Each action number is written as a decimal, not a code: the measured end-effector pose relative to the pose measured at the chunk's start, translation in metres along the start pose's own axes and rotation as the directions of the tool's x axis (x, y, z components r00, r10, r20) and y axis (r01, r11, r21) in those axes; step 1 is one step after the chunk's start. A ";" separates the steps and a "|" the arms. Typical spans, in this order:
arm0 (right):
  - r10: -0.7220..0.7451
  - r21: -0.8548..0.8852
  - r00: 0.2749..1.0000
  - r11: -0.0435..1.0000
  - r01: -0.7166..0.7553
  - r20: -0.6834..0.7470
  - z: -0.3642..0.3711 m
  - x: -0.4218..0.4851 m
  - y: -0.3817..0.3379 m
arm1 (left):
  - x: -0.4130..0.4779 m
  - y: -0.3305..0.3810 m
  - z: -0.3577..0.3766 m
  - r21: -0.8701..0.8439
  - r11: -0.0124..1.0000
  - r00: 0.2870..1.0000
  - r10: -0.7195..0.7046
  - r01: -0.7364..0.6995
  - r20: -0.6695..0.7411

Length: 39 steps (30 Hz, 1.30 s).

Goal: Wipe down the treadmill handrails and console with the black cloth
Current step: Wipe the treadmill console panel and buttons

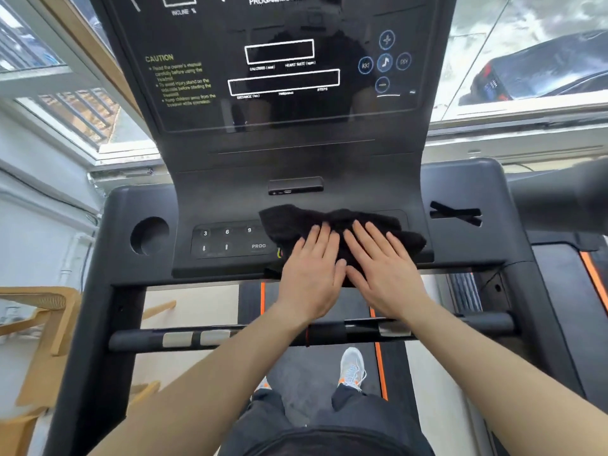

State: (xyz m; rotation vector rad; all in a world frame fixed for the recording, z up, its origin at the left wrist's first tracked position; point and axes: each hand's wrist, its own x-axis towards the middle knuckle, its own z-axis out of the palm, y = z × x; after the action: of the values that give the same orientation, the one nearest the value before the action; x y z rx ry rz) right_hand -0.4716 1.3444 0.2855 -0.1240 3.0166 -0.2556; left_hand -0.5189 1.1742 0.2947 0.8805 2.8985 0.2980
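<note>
The black cloth (332, 222) lies crumpled on the lower button panel of the treadmill console (230, 179), covering its middle and right part. My left hand (311, 274) and my right hand (383, 271) lie side by side, flat on the cloth with straight fingers, pressing it onto the panel. Buttons marked 3, 6, 9 and PROG (230, 240) show to the left of the cloth. The front handrail bar (164, 340) with silver sensor pads crosses under my forearms. The upright display (283, 67) rises behind.
A round cup holder (149, 235) sits at the console's left, a slot with crossed black straps (455, 213) at its right. Below are the belt with orange stripes (378, 357) and my feet. A wooden chair (42, 324) stands left; windows lie ahead.
</note>
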 end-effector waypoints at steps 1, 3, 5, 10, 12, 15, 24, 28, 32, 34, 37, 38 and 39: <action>0.024 -0.014 1.000 1.000 -0.024 -0.001 -0.002 -0.005 0.016 | 0.004 0.008 0.003 0.018 0.999 0.999 0.041 -0.041 -0.001; 0.082 -0.042 0.997 0.996 -0.082 0.002 -0.008 -0.006 0.052 | 0.022 0.025 0.008 0.036 0.992 0.993 0.121 -0.121 0.013; 0.174 -0.027 0.984 0.984 -0.173 0.039 -0.019 0.003 0.089 | 0.049 0.046 0.012 0.048 0.986 0.986 0.161 -0.162 0.033; 0.265 -0.071 0.958 0.963 -0.258 0.109 -0.026 -0.013 0.139 | 0.086 0.113 0.024 0.090 0.982 0.984 0.160 -0.167 0.081; 0.289 -0.090 0.954 0.955 -0.282 0.075 -0.019 -0.041 0.141 | 0.078 0.133 0.031 0.124 0.959 0.964 0.242 -0.256 0.112; 0.362 -0.072 0.932 0.931 -0.359 0.029 -0.014 -0.068 0.140 | 0.075 0.146 0.035 0.142 0.938 0.945 0.300 -0.317 0.131; 0.452 0.034 0.891 0.892 -0.451 -0.033 -0.023 -0.011 0.202 | 0.153 0.179 0.046 0.148 0.980 0.985 0.110 -0.130 0.133; 0.426 0.110 0.904 0.901 -0.420 -0.045 -0.037 0.042 0.234 | 0.204 0.183 0.050 0.097 0.994 0.997 0.046 -0.053 0.068; 0.492 0.316 0.871 0.826 -0.467 0.001 -0.041 0.079 0.258 | 0.250 0.189 0.051 0.011 1.000 0.999 -0.019 0.019 0.051; 0.500 0.367 0.866 0.807 -0.462 -0.009 -0.043 0.089 0.265 | 0.263 0.190 0.050 0.030 0.999 0.999 -0.036 0.035 0.021; 0.486 0.360 0.874 0.817 -0.450 -0.011 -0.046 0.090 0.265 | 0.261 0.188 0.050 0.043 0.999 0.999 -0.031 0.030 0.019; 0.488 0.348 0.873 0.819 -0.456 -0.007 -0.046 0.084 0.261 | 0.253 0.188 0.049 0.049 0.999 0.999 -0.023 0.021 0.045; 0.486 0.330 0.874 0.827 -0.455 -0.016 -0.044 0.073 0.256 | 0.241 0.189 0.050 0.060 0.998 0.997 -0.009 0.005 0.070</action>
State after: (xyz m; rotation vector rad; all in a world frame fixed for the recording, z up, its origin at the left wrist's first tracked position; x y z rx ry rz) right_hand -0.5679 1.5966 0.2765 0.6749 2.9212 -0.7018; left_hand -0.6089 1.4702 0.2775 0.8714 2.8582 0.1772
